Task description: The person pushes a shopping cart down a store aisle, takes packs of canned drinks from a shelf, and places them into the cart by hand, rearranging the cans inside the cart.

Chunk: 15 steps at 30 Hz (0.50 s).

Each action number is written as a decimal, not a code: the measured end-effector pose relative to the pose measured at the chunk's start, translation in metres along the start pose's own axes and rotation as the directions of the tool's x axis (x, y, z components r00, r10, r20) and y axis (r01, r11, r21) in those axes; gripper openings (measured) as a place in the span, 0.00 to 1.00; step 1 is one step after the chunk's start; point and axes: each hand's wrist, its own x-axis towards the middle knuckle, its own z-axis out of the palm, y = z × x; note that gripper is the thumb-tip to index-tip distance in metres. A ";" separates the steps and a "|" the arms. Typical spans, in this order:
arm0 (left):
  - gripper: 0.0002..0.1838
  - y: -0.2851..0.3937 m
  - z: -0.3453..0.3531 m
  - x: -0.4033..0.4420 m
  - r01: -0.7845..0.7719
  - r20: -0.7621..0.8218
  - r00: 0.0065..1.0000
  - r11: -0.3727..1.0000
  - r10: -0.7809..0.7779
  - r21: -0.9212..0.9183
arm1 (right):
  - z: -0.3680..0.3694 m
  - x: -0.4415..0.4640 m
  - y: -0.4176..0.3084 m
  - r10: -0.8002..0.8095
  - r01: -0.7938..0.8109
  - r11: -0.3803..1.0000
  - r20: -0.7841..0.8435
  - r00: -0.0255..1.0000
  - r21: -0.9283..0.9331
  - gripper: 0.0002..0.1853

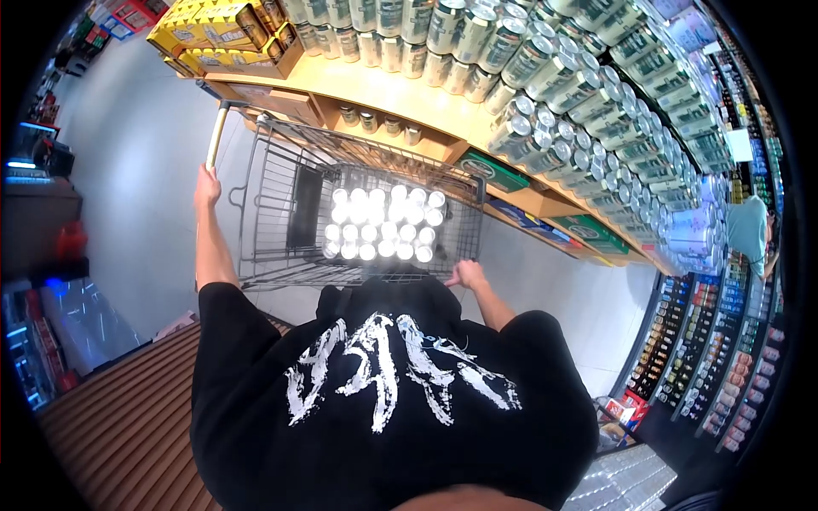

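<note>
A grey wire shopping cart [256,183] stands in front of my body, with several pale-topped cans [383,223] grouped in its basket, their tops washed out by glare. My left hand [206,186] is closed around the near end of the cart's pale handle bar [218,136]. At the basket's near right corner, my right hand [466,273] has its fingers curled at the wire rim. Some of those fingers are hidden, but the hand appears to grip the rim. My black shirt with white brush-like print fills the lower middle.
A wooden display shelf [383,89] stacked with green-and-silver cans [545,77] runs along the cart's far side. Yellow cartons [213,30] sit at its left end. A person in a teal top [748,234] is at the far right, near bottle shelves [699,358]. Brown slatted panelling [128,426] lies lower left.
</note>
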 end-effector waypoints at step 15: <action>0.23 -0.009 -0.013 0.064 -0.121 0.119 0.984 0.988 0.132 -0.099 | 0.000 0.026 -0.051 0.356 -0.341 0.926 -0.070 0.932 0.162 0.26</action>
